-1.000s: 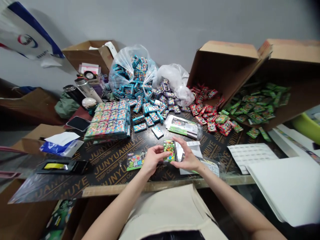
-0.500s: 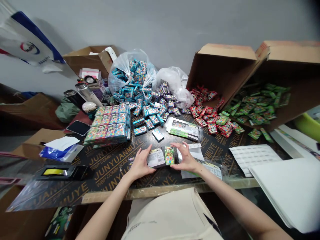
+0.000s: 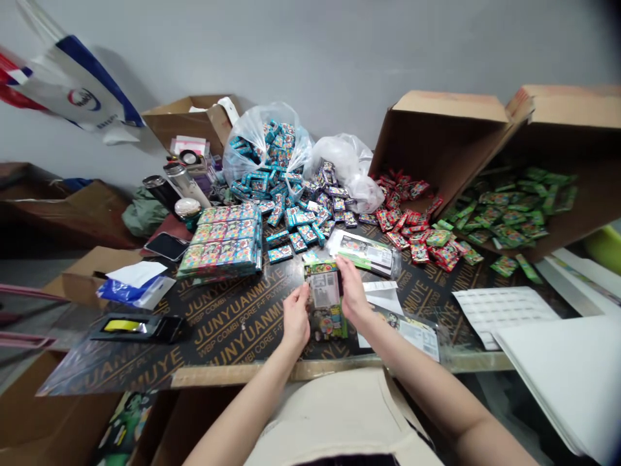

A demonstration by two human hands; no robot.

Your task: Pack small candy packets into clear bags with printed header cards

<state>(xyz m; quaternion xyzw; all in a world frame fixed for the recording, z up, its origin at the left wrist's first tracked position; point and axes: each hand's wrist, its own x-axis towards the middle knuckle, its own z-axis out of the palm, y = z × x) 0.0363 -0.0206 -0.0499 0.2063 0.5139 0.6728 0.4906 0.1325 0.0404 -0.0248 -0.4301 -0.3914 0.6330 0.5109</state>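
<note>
Between my two hands is a flat printed packet, black and green with a grey label panel, turned with its long side running away from me. My left hand pinches its left edge, thumb along the top face. My right hand closes on the upper right edge, fingers partly hidden by the hand itself. Just beyond the packet's far end lies a small blue box, partly covered. Close to my right hand rests a clear-wrapped stack of printed cards, and another printed sleeve lies beside my right forearm.
A wrapped block of small boxes sits left. Behind are a bag of blue boxes, purple boxes, red boxes and a carton with green boxes. A tape dispenser and white sheets flank the work area.
Both hands, spread around the packet before, have closed in on its edges. The packet has turned from lying crosswise to pointing away from me. The view has shifted slightly.
</note>
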